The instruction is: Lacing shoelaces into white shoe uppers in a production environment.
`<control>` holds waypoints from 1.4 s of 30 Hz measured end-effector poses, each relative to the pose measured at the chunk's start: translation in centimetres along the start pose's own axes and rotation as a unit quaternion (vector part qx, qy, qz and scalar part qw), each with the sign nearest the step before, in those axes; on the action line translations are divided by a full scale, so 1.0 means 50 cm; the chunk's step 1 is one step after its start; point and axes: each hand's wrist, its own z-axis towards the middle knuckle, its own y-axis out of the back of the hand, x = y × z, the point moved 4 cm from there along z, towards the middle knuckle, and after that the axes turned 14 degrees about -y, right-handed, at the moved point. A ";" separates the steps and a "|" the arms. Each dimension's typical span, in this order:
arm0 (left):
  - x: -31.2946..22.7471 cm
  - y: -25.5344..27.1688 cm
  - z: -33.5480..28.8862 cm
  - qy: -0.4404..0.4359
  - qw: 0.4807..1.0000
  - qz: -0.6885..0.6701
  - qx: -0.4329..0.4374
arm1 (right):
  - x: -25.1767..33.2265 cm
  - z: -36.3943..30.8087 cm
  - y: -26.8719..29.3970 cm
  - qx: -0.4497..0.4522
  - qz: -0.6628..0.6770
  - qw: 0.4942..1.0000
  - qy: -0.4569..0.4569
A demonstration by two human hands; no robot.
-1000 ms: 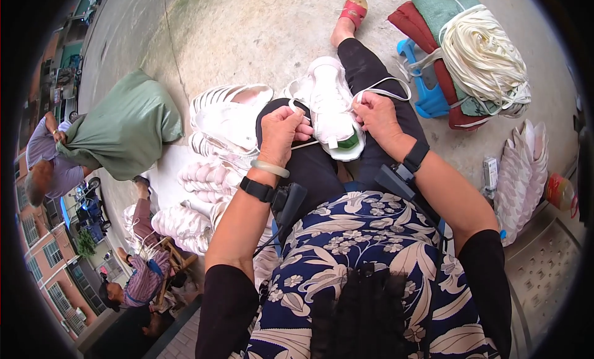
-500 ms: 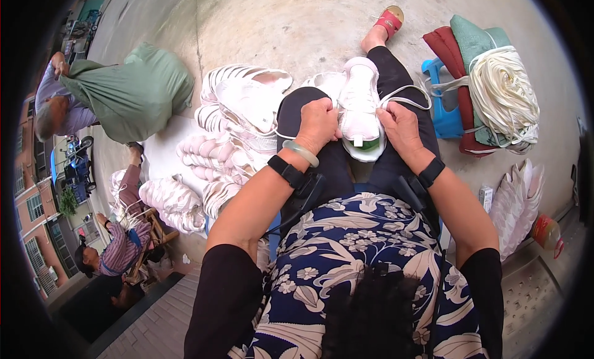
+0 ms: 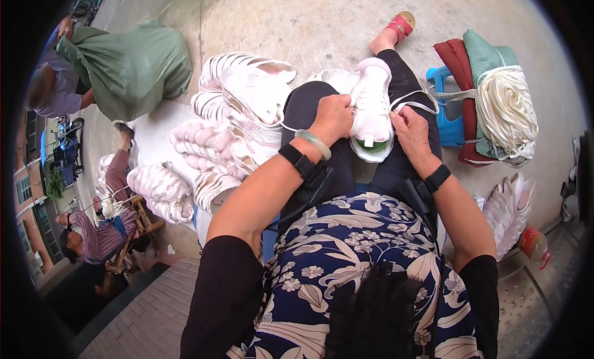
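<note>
A white and pale pink sneaker lies across my thighs, toe pointing away, with a green patch inside its heel opening. White shoelace runs out of its sides, one loop curving over my right knee. My left hand is closed at the shoe's left edge, pinching a lace; another stretch of lace trails off to its left. My right hand is closed just right of the shoe's collar, with thumb and forefinger pinched on the lace. The fingertips partly hide the lace ends.
Piles of white and pink shoes lie to my left on a pale sheet. On the right, a white lace bundle rests on folded cloths over a blue stool. More shoes and a bottle sit nearby. One person handles a green sack; another sits at left.
The whole view has shifted slightly, with the shoe and my left hand now further right in the picture. Both hands still pinch the laces. The person with the sack has bent differently.
</note>
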 end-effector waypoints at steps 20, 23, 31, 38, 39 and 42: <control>-0.007 -0.006 -0.014 -0.202 0.954 0.219 -0.013 | -0.009 -0.010 0.014 0.083 0.050 0.995 0.034; -0.010 -0.010 -0.018 -0.170 0.948 0.269 0.028 | 0.027 -0.020 0.020 0.098 -0.062 0.993 0.029; -0.032 -0.034 -0.017 -0.102 0.929 0.351 0.063 | 0.025 -0.028 0.015 0.007 -0.187 0.976 0.109; -0.038 -0.038 -0.030 -0.120 0.944 0.303 0.054 | 0.014 -0.037 0.030 -0.028 -0.155 0.975 0.155; -0.037 -0.038 -0.031 -0.134 0.947 0.289 0.049 | 0.021 -0.038 0.030 -0.029 -0.153 0.975 0.156; -0.032 -0.036 -0.033 -0.143 0.950 0.275 0.033 | 0.041 -0.038 0.034 0.003 -0.155 0.981 0.115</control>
